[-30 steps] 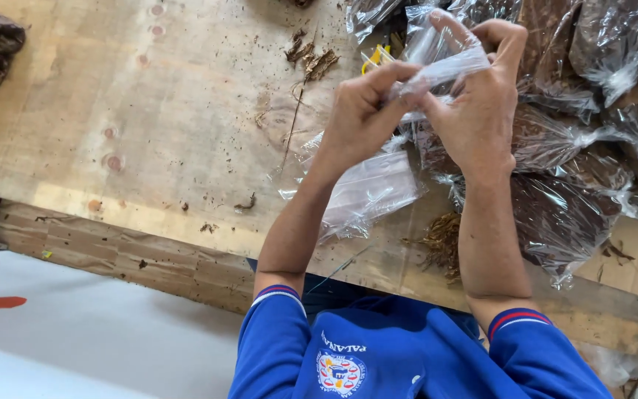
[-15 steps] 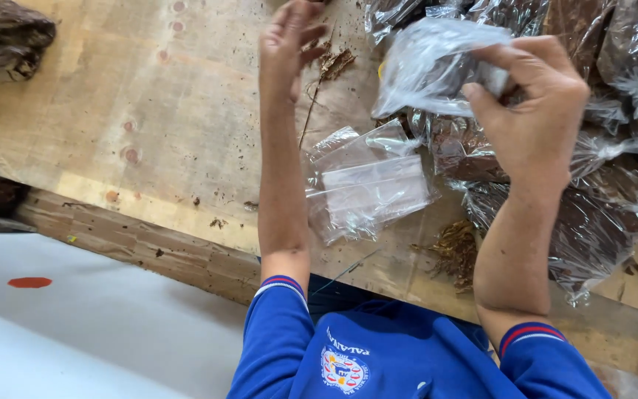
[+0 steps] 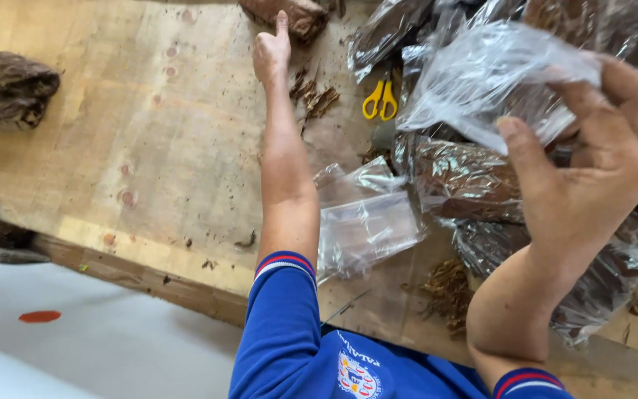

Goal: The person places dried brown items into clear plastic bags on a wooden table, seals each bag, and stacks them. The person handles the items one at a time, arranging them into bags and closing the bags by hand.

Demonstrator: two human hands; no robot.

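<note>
My right hand (image 3: 592, 170) is raised close to the camera and grips an empty clear plastic bag (image 3: 481, 74) by its open end. My left hand (image 3: 271, 48) is stretched far across the wooden table (image 3: 112, 148), fingers loosely apart, almost touching a brown clump of dried tobacco leaf (image 3: 289, 15) at the far edge. It holds nothing. A small stack of flat empty clear bags (image 3: 363, 222) lies beside my left forearm.
Several filled clear bags of brown leaf (image 3: 467, 177) are piled on the right. Yellow-handled scissors (image 3: 379, 100) lie among them. Two dark leaf clumps (image 3: 12, 89) sit at the far left. Loose leaf scraps (image 3: 315, 96) are scattered about. The table's near edge runs above a grey floor with a red mark (image 3: 38, 316).
Both hands held the bag together a second ago. My left hand let go and reached away across the table toward the far clump. My right hand kept the bag and lifted it nearer.
</note>
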